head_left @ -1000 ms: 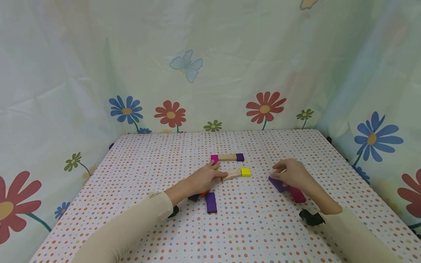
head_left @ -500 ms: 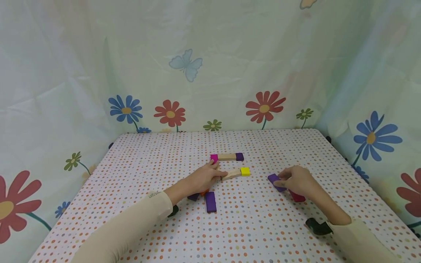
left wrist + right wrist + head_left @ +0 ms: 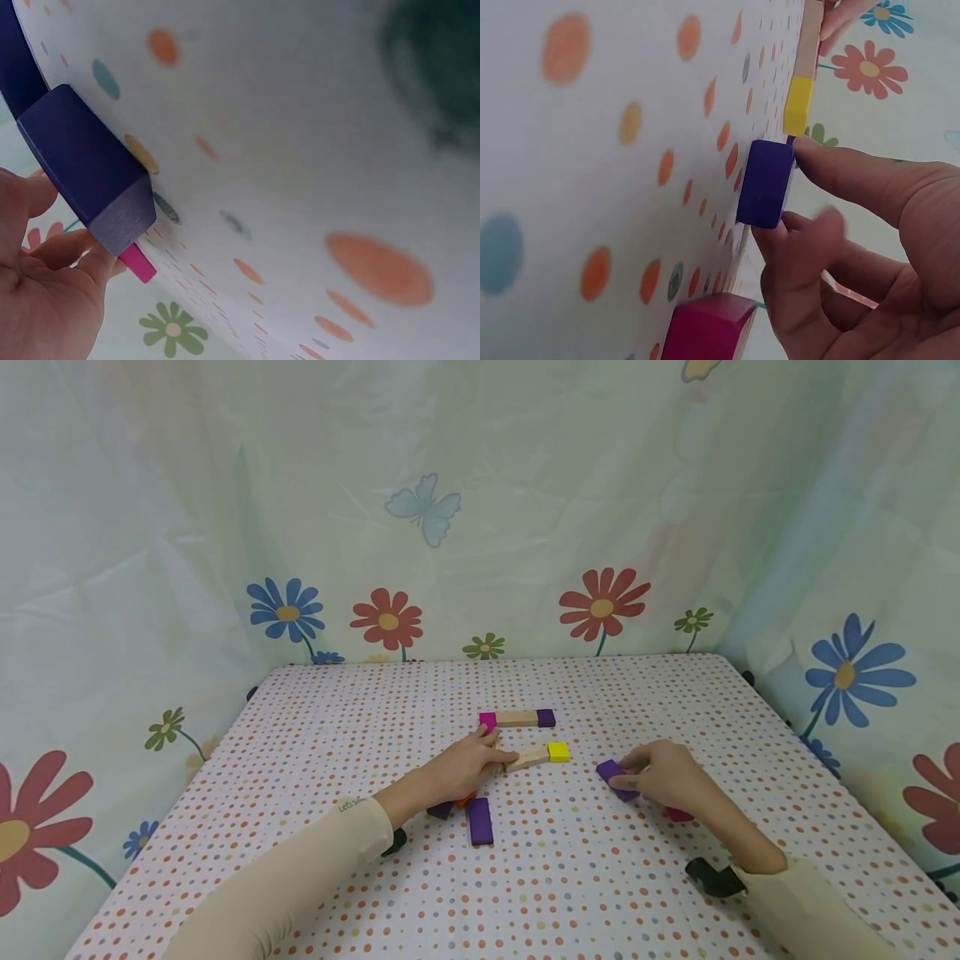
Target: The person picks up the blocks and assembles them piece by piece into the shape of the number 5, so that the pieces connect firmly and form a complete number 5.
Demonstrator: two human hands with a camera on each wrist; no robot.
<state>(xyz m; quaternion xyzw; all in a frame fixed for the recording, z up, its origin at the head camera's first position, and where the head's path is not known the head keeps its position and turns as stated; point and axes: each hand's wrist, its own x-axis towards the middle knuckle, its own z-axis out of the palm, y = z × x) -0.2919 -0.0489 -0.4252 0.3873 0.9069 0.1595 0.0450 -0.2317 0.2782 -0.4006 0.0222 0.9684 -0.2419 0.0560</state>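
My right hand (image 3: 667, 772) pinches a purple block (image 3: 615, 779) between thumb and fingers, low over the table on the right. The right wrist view shows the same purple block (image 3: 766, 184) end-on at the fingertips. Farther left, my left hand (image 3: 457, 770) reaches over a row of blocks. Its fingers touch the magenta block (image 3: 487, 720), and the thumb rests at the end of a plain wooden block (image 3: 528, 757). A yellow block (image 3: 558, 752) continues that row. Dark purple and orange blocks lie partly hidden under the left wrist.
Behind, a plain wooden block (image 3: 517, 719) and a dark purple block (image 3: 546, 717) extend from the magenta one. Another purple block (image 3: 480, 821) lies nearer the front. A crimson block (image 3: 678, 814) is partly hidden by the right hand. A dotted cloth (image 3: 562, 893) covers the table.
My right hand has taken the purple block in a pinch and moved it left, away from the crimson block. My left hand has stayed in place.
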